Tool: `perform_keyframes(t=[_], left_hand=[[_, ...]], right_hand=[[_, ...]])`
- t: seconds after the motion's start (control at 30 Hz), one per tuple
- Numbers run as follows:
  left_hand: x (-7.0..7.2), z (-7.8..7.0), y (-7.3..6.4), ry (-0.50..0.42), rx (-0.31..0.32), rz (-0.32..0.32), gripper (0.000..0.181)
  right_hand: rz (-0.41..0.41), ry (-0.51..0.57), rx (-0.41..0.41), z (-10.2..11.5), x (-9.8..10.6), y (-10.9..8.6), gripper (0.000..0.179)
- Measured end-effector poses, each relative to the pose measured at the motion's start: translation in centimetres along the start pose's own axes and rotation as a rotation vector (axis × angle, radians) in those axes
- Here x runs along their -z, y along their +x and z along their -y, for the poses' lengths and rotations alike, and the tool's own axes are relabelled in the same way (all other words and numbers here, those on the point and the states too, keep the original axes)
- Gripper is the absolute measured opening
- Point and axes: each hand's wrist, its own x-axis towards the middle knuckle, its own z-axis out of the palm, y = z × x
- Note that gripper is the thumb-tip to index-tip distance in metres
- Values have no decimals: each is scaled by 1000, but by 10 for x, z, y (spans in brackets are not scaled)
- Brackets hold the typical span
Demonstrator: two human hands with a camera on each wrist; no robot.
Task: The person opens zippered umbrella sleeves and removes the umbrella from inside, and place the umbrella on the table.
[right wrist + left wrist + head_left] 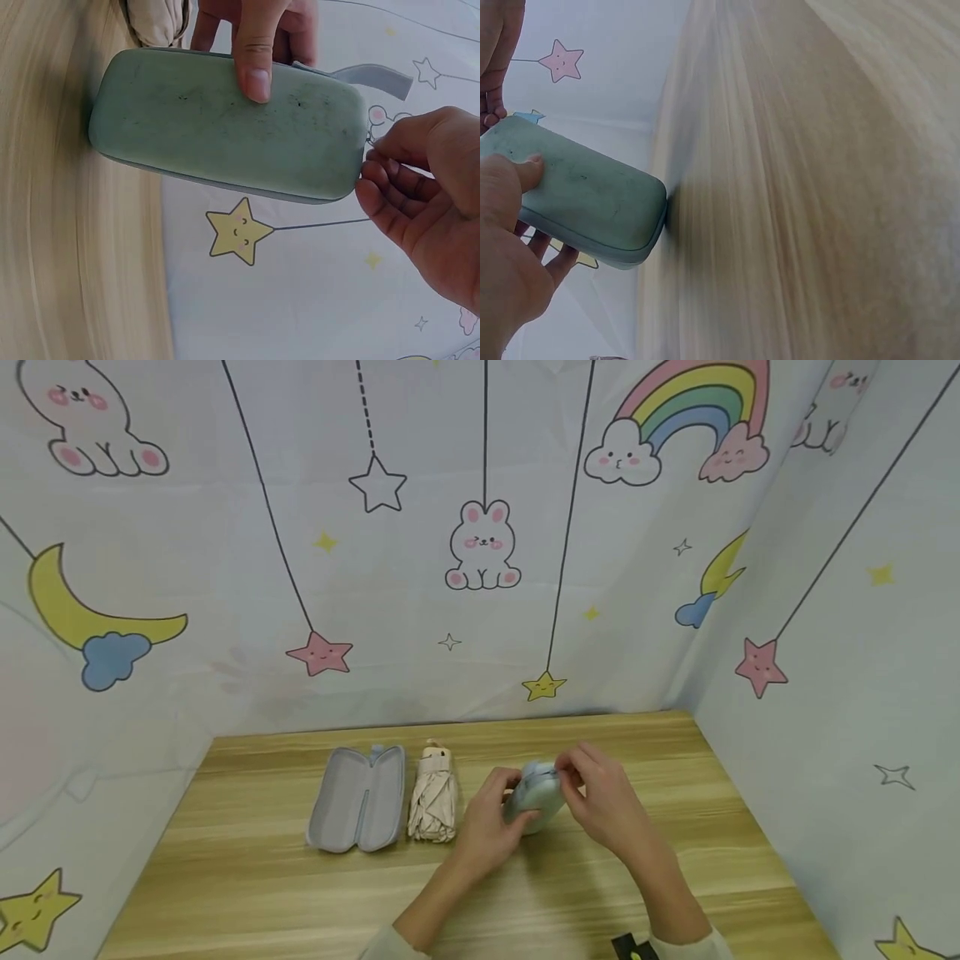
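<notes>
One pale green hard-shell case is held on end at the frame's lower centre, between two hands, its long axis steep above the wooden table. The left hand grips its middle, thumb on the smudged face; the right hand pinches an apparent zipper pull at the upper end. Leftward lie a folded beige umbrella and open grey glasses case.

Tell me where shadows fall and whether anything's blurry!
Head view: soft shadow on the table below the green case; left wrist view: shadow beside the case's end, table blurry towards the right; right wrist view: shadow by the case's left end, case fairly clear.
</notes>
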Motion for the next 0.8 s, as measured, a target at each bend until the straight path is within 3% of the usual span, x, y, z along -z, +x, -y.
perform_keyframes(t=[0.3, 0.8], left_hand=[[0, -1, -3, -119, 63, -21, 48], [-2, -1, -4, -224, 120, -90, 49]], right_hand=[[-15, 8, 19, 0, -2, -1, 20], [-60, 17, -11, 3, -4, 1, 20]])
